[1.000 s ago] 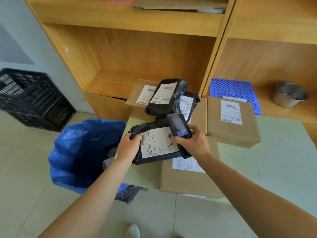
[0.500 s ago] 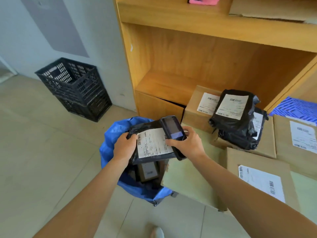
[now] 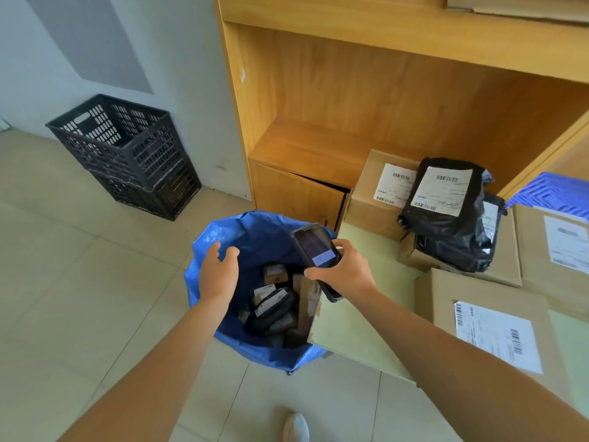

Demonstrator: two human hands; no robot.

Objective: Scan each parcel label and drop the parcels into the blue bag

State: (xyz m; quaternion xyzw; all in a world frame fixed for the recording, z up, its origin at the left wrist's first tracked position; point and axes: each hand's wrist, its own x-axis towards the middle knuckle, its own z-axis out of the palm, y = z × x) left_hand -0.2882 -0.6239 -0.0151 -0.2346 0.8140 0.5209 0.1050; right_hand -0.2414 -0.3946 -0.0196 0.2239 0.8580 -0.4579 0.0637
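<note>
Bag part filled, more parcels waiting on the table.

From the left: a black crate (image 3: 127, 151) stands by the wall; the left hand (image 3: 218, 273) hangs empty with fingers loosely spread over the blue bag (image 3: 251, 234), which holds several dropped parcels (image 3: 274, 306). The right hand (image 3: 344, 271) grips the scanner (image 3: 315, 255) above the bag's right edge. On the table (image 3: 350, 333) at least 5 parcels remain: 3 boxes (image 3: 494, 314) and 2 black pouches (image 3: 446, 199) stacked atop boxes. I'd judge the job around midway.
</note>
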